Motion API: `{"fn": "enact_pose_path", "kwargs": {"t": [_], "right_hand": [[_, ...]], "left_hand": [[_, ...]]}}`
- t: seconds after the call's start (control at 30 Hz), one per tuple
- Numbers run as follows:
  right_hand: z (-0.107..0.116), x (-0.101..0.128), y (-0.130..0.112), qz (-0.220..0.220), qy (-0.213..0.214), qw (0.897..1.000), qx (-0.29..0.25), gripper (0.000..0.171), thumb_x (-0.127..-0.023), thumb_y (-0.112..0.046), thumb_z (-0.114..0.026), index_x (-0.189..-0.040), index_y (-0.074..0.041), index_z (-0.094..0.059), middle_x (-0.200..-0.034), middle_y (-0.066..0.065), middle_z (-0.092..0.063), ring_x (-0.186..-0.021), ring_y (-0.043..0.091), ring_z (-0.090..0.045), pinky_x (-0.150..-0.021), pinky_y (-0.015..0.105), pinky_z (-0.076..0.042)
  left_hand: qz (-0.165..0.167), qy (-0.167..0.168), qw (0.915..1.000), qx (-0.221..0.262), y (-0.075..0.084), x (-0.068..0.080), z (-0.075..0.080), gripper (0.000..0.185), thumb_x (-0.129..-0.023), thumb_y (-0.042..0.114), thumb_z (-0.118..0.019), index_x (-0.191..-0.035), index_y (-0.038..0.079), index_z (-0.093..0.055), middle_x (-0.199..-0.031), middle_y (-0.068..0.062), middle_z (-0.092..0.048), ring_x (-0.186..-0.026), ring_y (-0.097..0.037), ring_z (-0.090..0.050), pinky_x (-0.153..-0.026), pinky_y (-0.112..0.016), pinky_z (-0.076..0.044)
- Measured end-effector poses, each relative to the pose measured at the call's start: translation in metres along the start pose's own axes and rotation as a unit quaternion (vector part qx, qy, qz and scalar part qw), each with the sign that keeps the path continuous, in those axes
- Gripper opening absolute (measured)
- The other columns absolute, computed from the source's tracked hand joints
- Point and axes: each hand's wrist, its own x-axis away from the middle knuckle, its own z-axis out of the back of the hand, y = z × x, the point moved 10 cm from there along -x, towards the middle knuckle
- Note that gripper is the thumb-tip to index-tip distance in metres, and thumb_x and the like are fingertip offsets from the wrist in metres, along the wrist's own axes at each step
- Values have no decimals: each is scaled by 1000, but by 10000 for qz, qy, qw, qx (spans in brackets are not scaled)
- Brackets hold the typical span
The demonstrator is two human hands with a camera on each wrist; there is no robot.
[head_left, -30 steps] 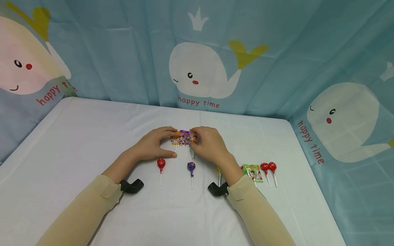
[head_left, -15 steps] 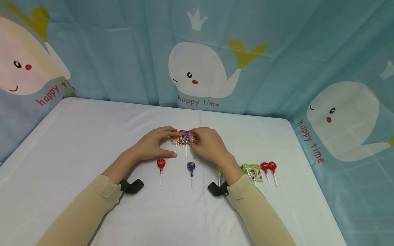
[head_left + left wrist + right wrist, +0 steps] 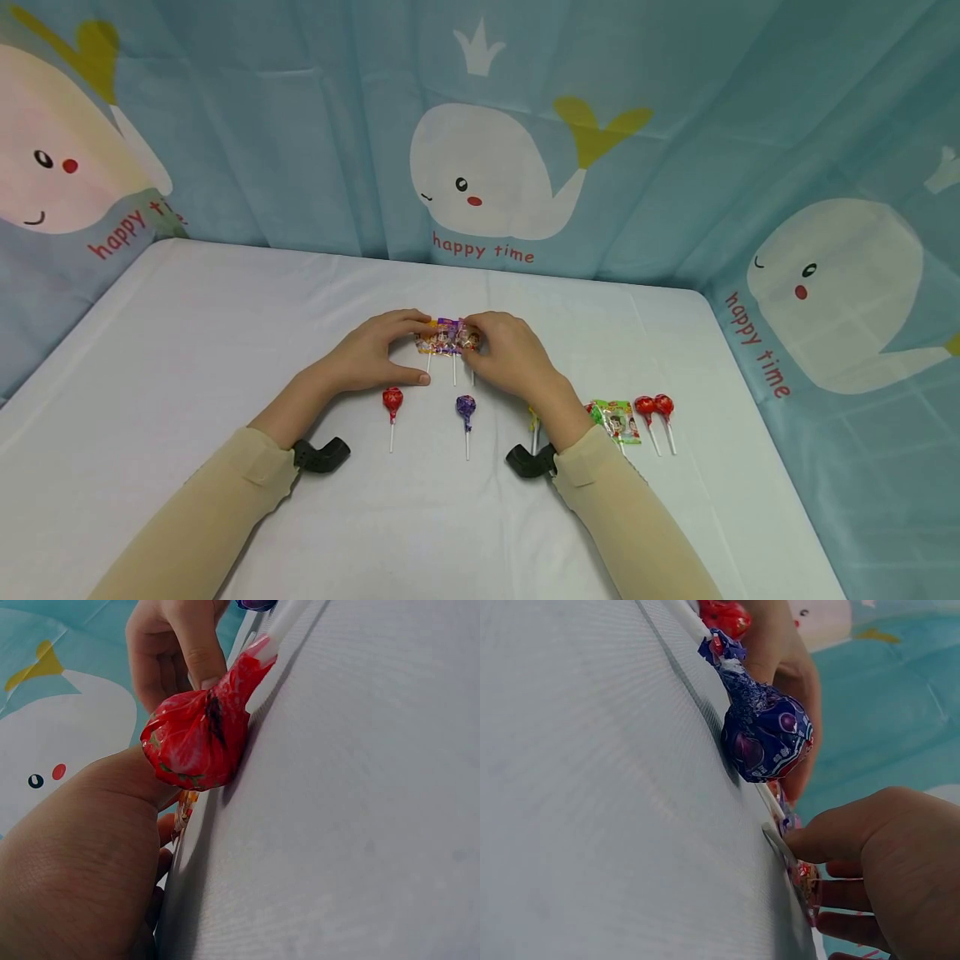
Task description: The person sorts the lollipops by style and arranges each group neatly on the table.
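Three lollipops in flat wrappers lie side by side between the two hands in the head view. My left hand (image 3: 371, 350) rests its nearly straight fingers on the orange-wrapped lollipop (image 3: 426, 343) at the left, its thumb by the stick's end. A purple-wrapped lollipop (image 3: 445, 335) lies in the middle. At the right end, my right hand (image 3: 513, 354) pinches a lollipop in a clear, pinkish wrapper (image 3: 808, 881) between thumb and fingers. Nearer the body lie a round red lollipop (image 3: 392, 398) and a round purple lollipop (image 3: 466, 407), both untouched.
Right of these, a yellow-wrapped lollipop (image 3: 535, 418) is partly hidden by the right wrist. Beyond the right forearm lie a green-wrapped flat lollipop (image 3: 621, 422) and two round red lollipops (image 3: 663, 405). A blue whale-print curtain (image 3: 315, 167) stands behind the white-covered table (image 3: 187, 350).
Almost nothing differs. The right-end lollipop's stick has shifted very slightly under the right hand; the left hand stays where it was.
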Motion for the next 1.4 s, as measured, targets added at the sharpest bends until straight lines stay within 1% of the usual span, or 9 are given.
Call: {"fn": "enact_pose_path", "kwargs": {"t": [0.27, 0.43, 0.7, 0.87, 1.07, 1.2, 1.33, 1.4], "right_hand": [[1, 0, 1, 108, 98, 9999, -44, 43, -99, -27, -79, -138, -9, -72, -125, 3, -74, -113, 20, -67, -107, 42, -54], [2, 1, 1, 66, 80, 9998, -158, 45, -99, -29, -80, -139, -9, -72, -128, 4, -74, -116, 21, -67, -108, 42, -54], [3, 1, 1, -31, 49, 9997, -219, 49, -99, -31, -81, -142, -9, -71, -136, 5, -73, -126, 22, -67, -113, 43, -51], [3, 1, -1, -2, 76, 9998, -184, 51, -99, -31, -80, -144, -9, -70, -139, 6, -72, -131, 24, -66, -116, 43, -50], [7, 3, -8, 84, 99, 9997, -213, 52, -100, -34, -80, -145, -10, -69, -139, 5, -72, -132, 24, -65, -117, 43, -49], [9, 4, -13, 199, 140, 9994, -260, 54, -100, -37, -81, -145, -10, -69, -136, 4, -73, -128, 22, -67, -114, 43, -51], [13, 7, -20, 370, 212, 9983, -408, 54, -99, -35, -82, -143, -7, -69, -130, 6, -76, -121, 22, -69, -111, 45, -53], [14, 9, -23, 417, 210, 9980, -415, 54, -99, -35, -82, -143, -6, -70, -130, 7, -76, -120, 23, -70, -110, 45, -53]], "left_hand": [[30, -26, 10000, 21, 1, 0, 0, 79, -83, 54, -93, -153, 25, -66, -164, 0, -52, -157, -31, -40, -128, -61, -30], [15, -42, 10000, 16, 2, 0, 0, 80, -84, 53, -93, -153, 25, -66, -163, -1, -53, -157, -31, -40, -128, -61, -30], [-4, -49, 10000, -31, 1, 0, 0, 79, -84, 54, -93, -153, 25, -66, -163, -2, -52, -157, -32, -40, -128, -61, -30], [54, -85, 9999, -41, -1, 0, -1, 79, -85, 55, -92, -154, 27, -65, -165, 0, -51, -159, -30, -37, -129, -59, -29], [71, -92, 9999, -18, 0, 0, -2, 80, -85, 56, -92, -154, 27, -65, -165, 0, -51, -159, -31, -37, -129, -61, -29], [38, -90, 10000, -12, 0, -1, -2, 79, -85, 56, -92, -153, 27, -65, -165, 1, -51, -159, -30, -38, -129, -61, -30], [-2, -75, 10000, 0, 1, -1, -1, 78, -85, 54, -92, -153, 26, -66, -164, 1, -52, -158, -30, -38, -129, -60, -30], [-19, -74, 10000, 7, 1, -1, -1, 79, -85, 55, -92, -153, 26, -66, -164, 0, -52, -158, -30, -39, -129, -61, -30]]}}
